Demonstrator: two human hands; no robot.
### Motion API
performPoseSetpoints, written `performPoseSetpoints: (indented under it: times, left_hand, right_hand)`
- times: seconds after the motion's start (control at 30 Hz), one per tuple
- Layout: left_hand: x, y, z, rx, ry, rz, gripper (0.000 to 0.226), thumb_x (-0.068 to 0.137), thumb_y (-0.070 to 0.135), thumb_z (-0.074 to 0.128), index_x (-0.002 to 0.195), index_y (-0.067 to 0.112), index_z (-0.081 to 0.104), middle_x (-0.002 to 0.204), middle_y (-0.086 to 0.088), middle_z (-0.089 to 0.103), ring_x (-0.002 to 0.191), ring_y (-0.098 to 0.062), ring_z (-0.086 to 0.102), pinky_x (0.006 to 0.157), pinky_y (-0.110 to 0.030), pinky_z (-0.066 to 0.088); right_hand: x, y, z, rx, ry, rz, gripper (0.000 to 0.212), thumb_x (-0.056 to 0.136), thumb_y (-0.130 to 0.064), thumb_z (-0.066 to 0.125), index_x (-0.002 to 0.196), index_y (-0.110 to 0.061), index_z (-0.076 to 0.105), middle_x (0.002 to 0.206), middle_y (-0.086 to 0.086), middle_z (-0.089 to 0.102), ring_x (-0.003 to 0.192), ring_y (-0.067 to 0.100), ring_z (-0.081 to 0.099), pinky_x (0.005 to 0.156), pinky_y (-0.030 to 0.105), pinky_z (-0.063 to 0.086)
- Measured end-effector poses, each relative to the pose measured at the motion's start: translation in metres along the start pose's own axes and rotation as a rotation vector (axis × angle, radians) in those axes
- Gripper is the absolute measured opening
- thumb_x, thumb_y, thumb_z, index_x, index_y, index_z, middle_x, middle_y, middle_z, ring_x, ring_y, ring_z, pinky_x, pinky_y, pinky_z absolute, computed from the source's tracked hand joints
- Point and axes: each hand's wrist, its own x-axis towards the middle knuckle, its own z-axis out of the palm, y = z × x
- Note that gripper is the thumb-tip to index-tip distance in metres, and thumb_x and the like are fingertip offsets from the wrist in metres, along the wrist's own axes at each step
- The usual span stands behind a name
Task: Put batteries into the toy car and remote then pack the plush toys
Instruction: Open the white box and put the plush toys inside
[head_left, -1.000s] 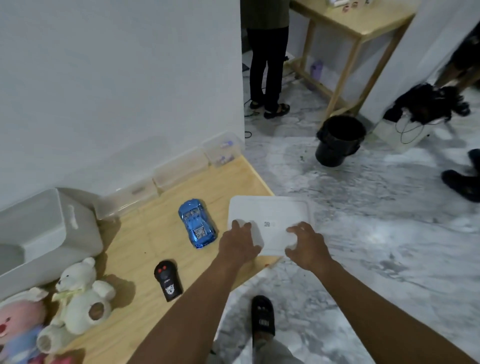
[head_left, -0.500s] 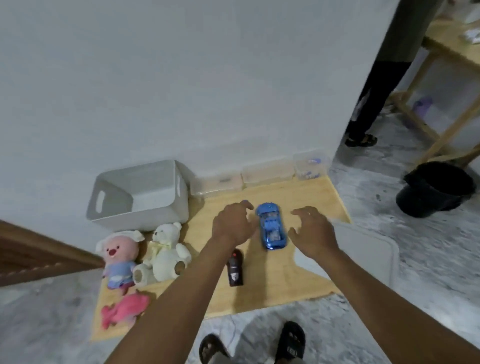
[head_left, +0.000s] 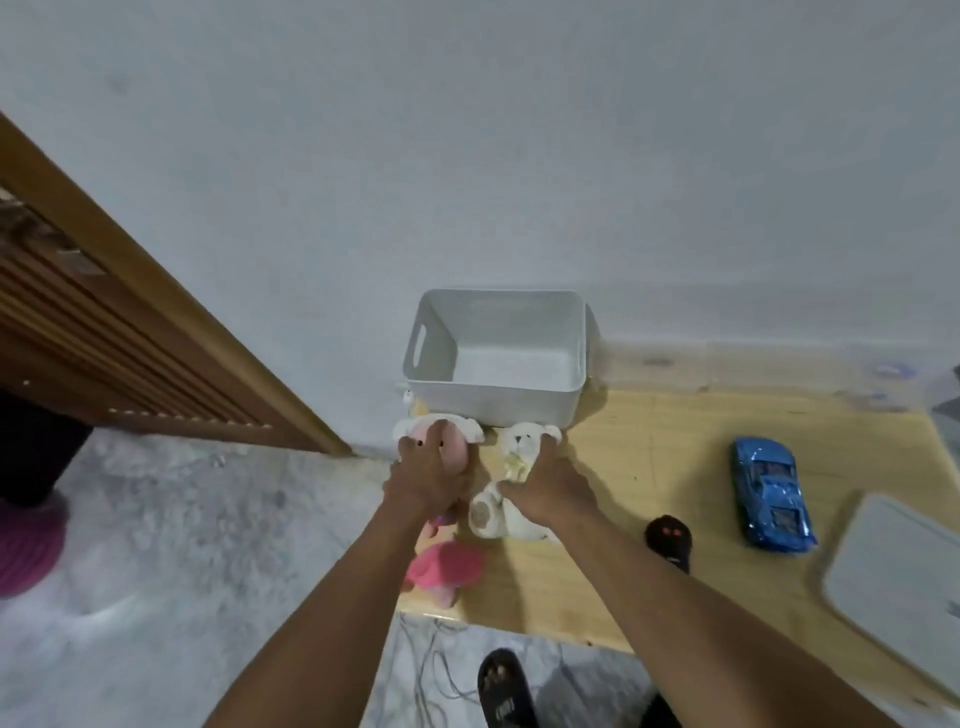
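My left hand (head_left: 423, 475) is closed around the pink pig plush (head_left: 454, 449) at the left end of the low wooden board (head_left: 649, 467). My right hand (head_left: 553, 486) grips the white teddy bear (head_left: 519, 452) beside it. A bright pink plush (head_left: 441, 564) lies at the board's near left corner, under my left forearm. The empty white bin (head_left: 498, 358) stands just behind the plush toys, against the wall. The blue toy car (head_left: 769, 491) and the black remote (head_left: 670, 535) lie to the right on the board.
A white lid (head_left: 904, 577) rests at the board's right end. Clear small boxes (head_left: 883, 374) line the wall at the back right. A wooden door frame (head_left: 156, 312) runs down the left. My sandalled foot (head_left: 504, 691) is on the marble floor.
My view swung left from the lid and car to the plush toys. Both hands moved from beside the car to the pig plush and teddy bear and closed on them.
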Motion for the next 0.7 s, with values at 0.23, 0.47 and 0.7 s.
performPoseSetpoints:
  times: [0.23,0.47,0.7]
  left_hand:
    - [0.020,-0.009,0.013,-0.124,0.125,0.026,0.057,0.094,0.027,0.058,0.144,0.022,0.032,0.137,-0.019,0.035,0.108,-0.049,0.058,0.094,-0.056,0.052]
    - [-0.003,-0.017,-0.011,-0.216,0.420,0.220,0.053,0.085,0.039,0.061,0.132,0.023,0.044,0.123,-0.014,0.048,0.100,-0.037,0.058,0.080,-0.048,0.056]
    - [-0.014,0.001,-0.078,-0.394,0.771,0.548,0.056,0.078,0.039,0.062,0.126,0.012,0.054,0.119,-0.009,0.052,0.094,-0.024,0.061,0.063,-0.030,0.050]
  right_hand:
    - [0.005,0.003,0.028,-0.052,0.207,0.058,0.099,0.081,-0.053,0.071,0.151,-0.025,0.007,0.141,0.011,0.049,0.123,0.040,0.052,0.100,0.049,0.045]
    - [-0.030,0.004,0.017,-0.072,0.376,-0.343,0.101,0.067,-0.046,0.074,0.152,-0.030,0.022,0.143,-0.002,0.050,0.122,0.029,0.051,0.097,0.042,0.049]
    - [-0.043,-0.056,-0.049,0.019,0.791,-0.694,0.095,0.064,-0.031,0.082,0.147,-0.010,0.041,0.119,0.012,0.059,0.098,0.026,0.058,0.073,0.028,0.050]
